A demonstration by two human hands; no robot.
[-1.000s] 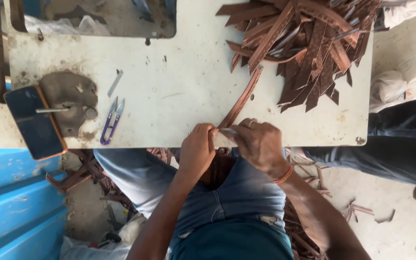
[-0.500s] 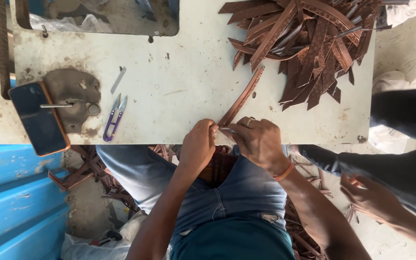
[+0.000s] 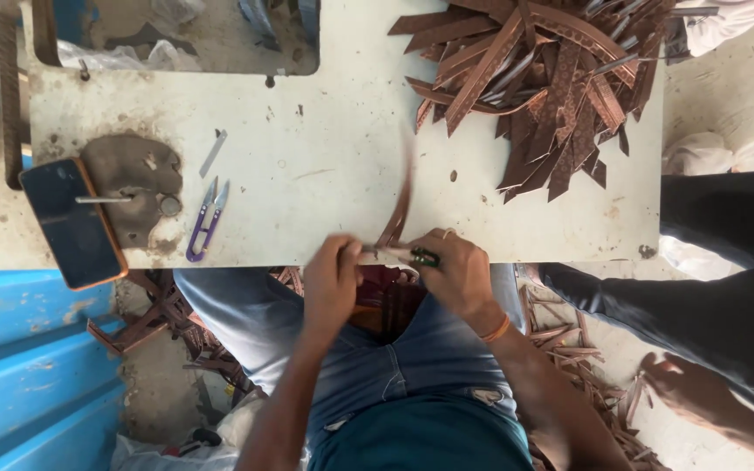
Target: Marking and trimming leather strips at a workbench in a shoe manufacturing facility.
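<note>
Both hands meet at the near edge of the table [image 3: 325, 174]. The left hand [image 3: 332, 283] has its fingers curled and pinches the near end of a brown strip [image 3: 403, 205]. The right hand [image 3: 455, 275] is curled too, closed around a small tool with a green handle [image 3: 425, 257], and it touches the same end of the strip. The two hands are just beside each other, almost touching.

The strip curves up from the hands, away over the table. It looks blurred.

Past the right hand, well apart from it, a big pile of brown strips [image 3: 551, 87] fills the far corner and reaches the table's side edge. The table top between the hands and the pile is bare, with only small marks.

Out past the left hand lie purple snips [image 3: 207, 218], close to the near edge. Further that way a phone [image 3: 71, 222] hangs over the edge.

Under the hands are the person's lap and more strips on the floor [image 3: 586, 358]. Another person's leg [image 3: 709, 296] is near the right hand's side.
</note>
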